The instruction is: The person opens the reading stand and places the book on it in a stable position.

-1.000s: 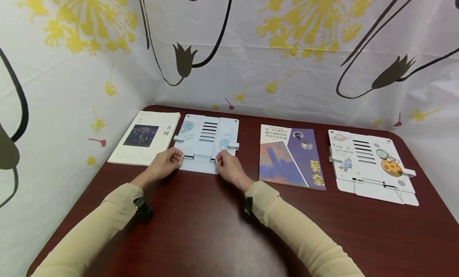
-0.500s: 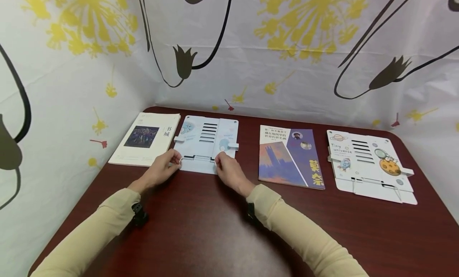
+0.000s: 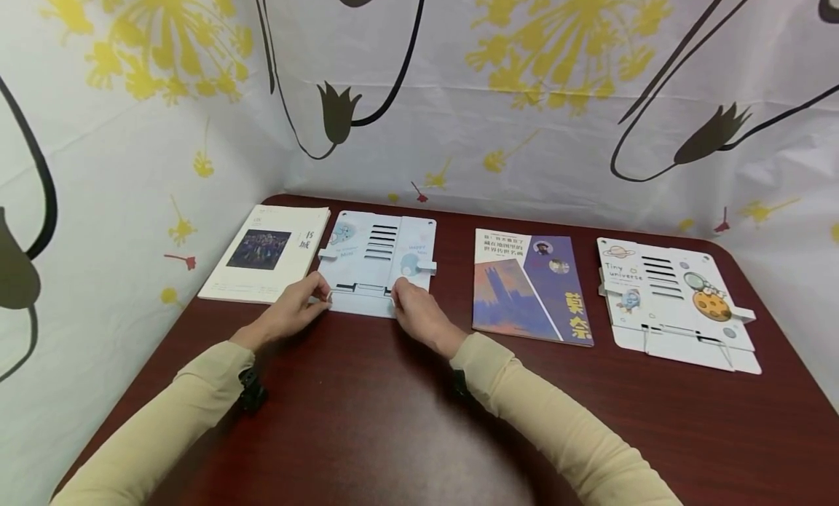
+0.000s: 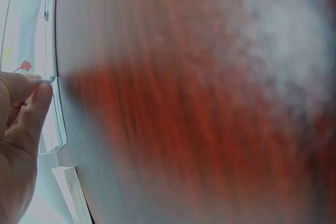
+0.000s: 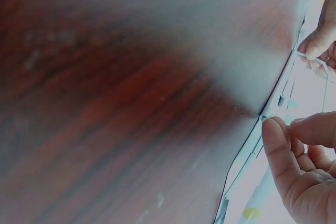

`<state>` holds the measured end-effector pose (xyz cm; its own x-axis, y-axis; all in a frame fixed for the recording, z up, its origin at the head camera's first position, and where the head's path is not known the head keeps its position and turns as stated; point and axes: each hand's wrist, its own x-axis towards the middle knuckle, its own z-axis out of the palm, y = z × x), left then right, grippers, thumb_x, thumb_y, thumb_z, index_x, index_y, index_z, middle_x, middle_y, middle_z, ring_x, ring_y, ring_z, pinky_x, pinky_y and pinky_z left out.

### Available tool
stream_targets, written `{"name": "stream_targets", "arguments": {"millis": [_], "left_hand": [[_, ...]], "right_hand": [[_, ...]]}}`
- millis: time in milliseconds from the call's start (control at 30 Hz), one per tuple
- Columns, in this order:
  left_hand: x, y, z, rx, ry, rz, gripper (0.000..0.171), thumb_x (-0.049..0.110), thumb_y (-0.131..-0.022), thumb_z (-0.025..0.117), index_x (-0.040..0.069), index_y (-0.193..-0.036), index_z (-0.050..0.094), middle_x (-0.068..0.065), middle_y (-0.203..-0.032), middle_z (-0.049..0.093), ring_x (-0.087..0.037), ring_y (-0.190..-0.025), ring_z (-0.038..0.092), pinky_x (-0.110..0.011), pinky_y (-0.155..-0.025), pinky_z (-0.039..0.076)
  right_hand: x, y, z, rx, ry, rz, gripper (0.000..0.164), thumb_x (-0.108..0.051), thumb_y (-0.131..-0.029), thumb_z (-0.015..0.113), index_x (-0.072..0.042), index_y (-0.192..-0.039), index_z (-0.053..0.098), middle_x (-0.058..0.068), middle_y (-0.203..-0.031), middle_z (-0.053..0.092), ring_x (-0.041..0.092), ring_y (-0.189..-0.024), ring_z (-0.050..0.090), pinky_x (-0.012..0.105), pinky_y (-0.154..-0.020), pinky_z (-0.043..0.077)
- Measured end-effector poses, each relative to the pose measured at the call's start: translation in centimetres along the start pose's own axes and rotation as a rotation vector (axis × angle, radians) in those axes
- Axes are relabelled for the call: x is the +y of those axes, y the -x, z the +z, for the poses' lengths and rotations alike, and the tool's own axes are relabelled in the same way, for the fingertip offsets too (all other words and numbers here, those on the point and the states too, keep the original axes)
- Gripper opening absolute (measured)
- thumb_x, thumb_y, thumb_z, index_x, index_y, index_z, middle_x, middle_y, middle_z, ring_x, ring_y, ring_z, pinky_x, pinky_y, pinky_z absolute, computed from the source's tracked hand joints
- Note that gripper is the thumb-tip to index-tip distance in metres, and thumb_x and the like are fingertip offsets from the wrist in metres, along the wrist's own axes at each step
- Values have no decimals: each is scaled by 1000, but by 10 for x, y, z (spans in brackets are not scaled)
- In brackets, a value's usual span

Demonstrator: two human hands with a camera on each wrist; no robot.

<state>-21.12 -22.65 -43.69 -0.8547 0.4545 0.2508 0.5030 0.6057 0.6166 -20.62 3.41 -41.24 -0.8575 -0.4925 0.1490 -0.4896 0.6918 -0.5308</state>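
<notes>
A pale blue folding book stand [image 3: 367,266] with slots and cartoon prints lies flat at the back of the table, in the head view. At its near left corner my left hand [image 3: 295,303] pinches the end of a thin white wire prop [image 4: 46,80] between thumb and fingers. My right hand [image 3: 422,315] is at the near right part of the stand. In the right wrist view the thumb and fingertips of the right hand [image 5: 304,166] pinch together by the stand's edge; the part of the wire between them is mostly hidden.
A cream book [image 3: 295,255] lies left of the stand, close to it. To the right are a purple and white book [image 3: 531,287] and a second white book stand [image 3: 678,302] with space prints. A patterned cloth [image 3: 419,91] hangs behind the dark red table [image 3: 367,418].
The head view has shifted slightly. Both hands keep nearly the same places at the stand's near edge, and the stand still lies flat.
</notes>
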Motion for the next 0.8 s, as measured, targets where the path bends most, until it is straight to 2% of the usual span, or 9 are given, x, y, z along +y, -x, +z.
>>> {"name": "stream_targets", "arguments": {"millis": [267, 433, 533, 633, 733, 800], "left_hand": [[0, 1, -2, 1, 10, 24, 19, -8, -85, 62, 4, -91, 49, -10, -92, 59, -32, -94, 64, -44, -79, 53], [2, 0, -3, 1, 6, -4, 18, -7, -85, 63, 5, -91, 50, -10, -92, 60, -30, -93, 65, -44, -79, 53], [2, -1, -3, 4, 24, -64, 17, -4, -84, 65, 5, -91, 53, -10, -91, 63, -28, -91, 65, -41, -78, 54], [1, -3, -5, -12, 83, -162, 15, 2, -83, 68, 4, -93, 56, -9, -91, 64, -21, -87, 63, -32, -76, 52], [0, -7, -8, -31, 198, -258, 18, 7, -85, 68, 0, -97, 57, -11, -91, 63, -15, -82, 59, -23, -73, 49], [1, -11, -12, -21, 285, -324, 23, 12, -87, 68, -2, -101, 57, -10, -91, 62, -13, -80, 57, -20, -71, 49]], "right_hand": [[-1, 3, 1, 15, 14, -28, 18, 2, -89, 55, -10, -86, 43, 4, -77, 51, 17, -68, 47, 28, -62, 41], [1, 3, 0, 19, -9, -27, 17, 2, -88, 57, -9, -87, 44, 4, -77, 52, 17, -68, 46, 28, -62, 40], [3, 2, 0, 24, -60, -12, 16, 3, -85, 59, -7, -87, 47, 4, -77, 53, 16, -69, 48, 27, -64, 41], [6, 1, -2, 10, -155, 31, 13, 3, -83, 62, -5, -87, 52, 5, -77, 58, 14, -71, 52, 24, -65, 43], [9, 1, -7, -16, -343, 124, 9, 3, -83, 62, 0, -90, 58, 8, -79, 62, 11, -71, 57, 22, -65, 49], [13, 0, -11, -4, -493, 202, 10, 4, -83, 62, 4, -93, 60, 11, -81, 64, 9, -70, 58, 22, -65, 53]]}}
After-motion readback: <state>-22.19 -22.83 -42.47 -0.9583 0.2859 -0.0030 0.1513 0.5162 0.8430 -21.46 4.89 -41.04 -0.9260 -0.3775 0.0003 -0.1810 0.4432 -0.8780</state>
